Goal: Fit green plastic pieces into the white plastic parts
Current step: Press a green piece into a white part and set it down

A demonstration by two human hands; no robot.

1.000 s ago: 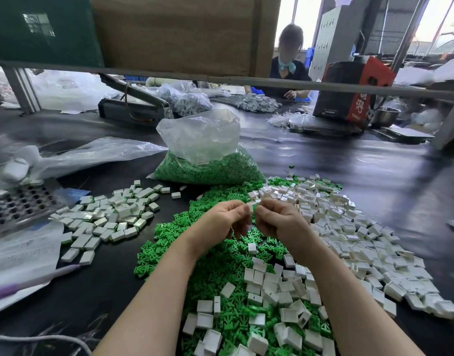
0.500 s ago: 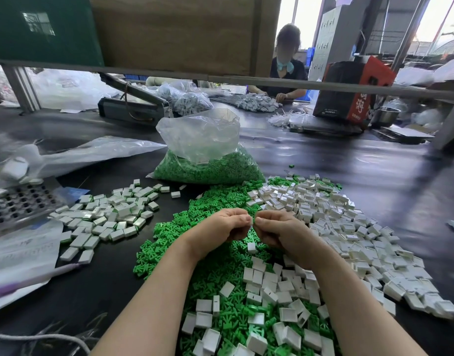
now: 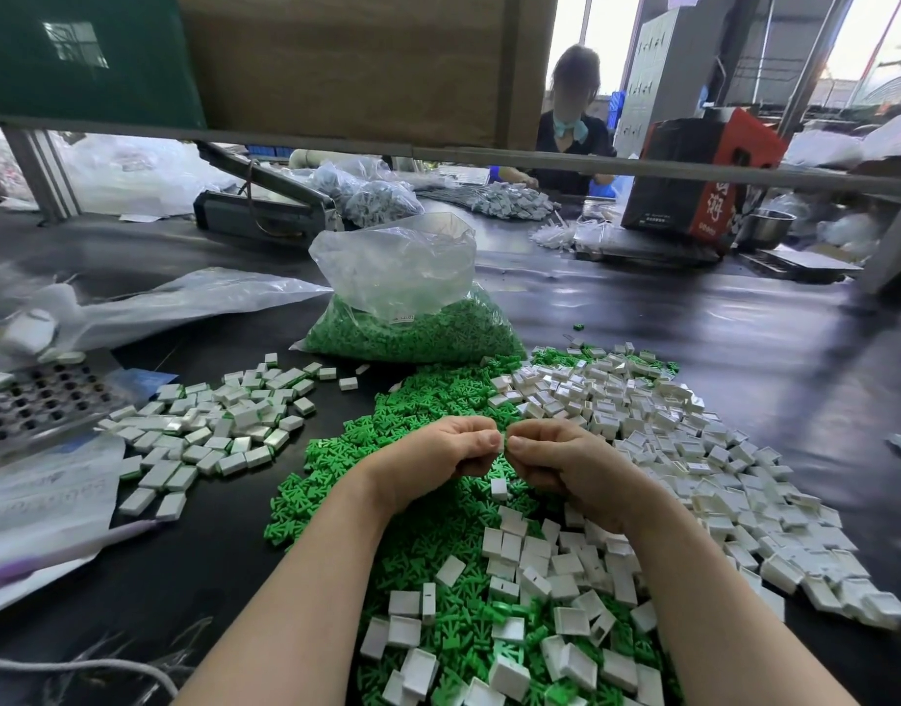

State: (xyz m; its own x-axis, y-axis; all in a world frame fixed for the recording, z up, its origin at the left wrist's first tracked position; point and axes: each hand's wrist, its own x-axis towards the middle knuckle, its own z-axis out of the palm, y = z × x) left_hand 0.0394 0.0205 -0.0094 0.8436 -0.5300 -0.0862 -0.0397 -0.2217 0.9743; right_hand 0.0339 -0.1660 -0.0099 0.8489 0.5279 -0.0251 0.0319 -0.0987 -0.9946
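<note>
My left hand [image 3: 433, 463] and my right hand [image 3: 570, 468] meet fingertip to fingertip above a heap of loose green plastic pieces [image 3: 438, 394]. Both pinch one small plastic piece between them; it is almost hidden by the fingers. White plastic parts [image 3: 642, 415] lie heaped to the right and spill toward me over the green ones. On the left sits a separate pile of white parts showing green edges [image 3: 219, 425]. A clear bag of green pieces [image 3: 413, 338] stands behind the heaps.
A perforated metal tray [image 3: 36, 400] and plastic bags [image 3: 183, 303] lie at the left on the black table. Farther back are a sealing machine [image 3: 265, 216], a red and black box [image 3: 703, 180], a steel bowl [image 3: 764, 229] and a seated person [image 3: 570, 129].
Both hands have dropped slightly toward the green heap and stayed pressed together. The green sliver seen between the fingertips earlier is now covered.
</note>
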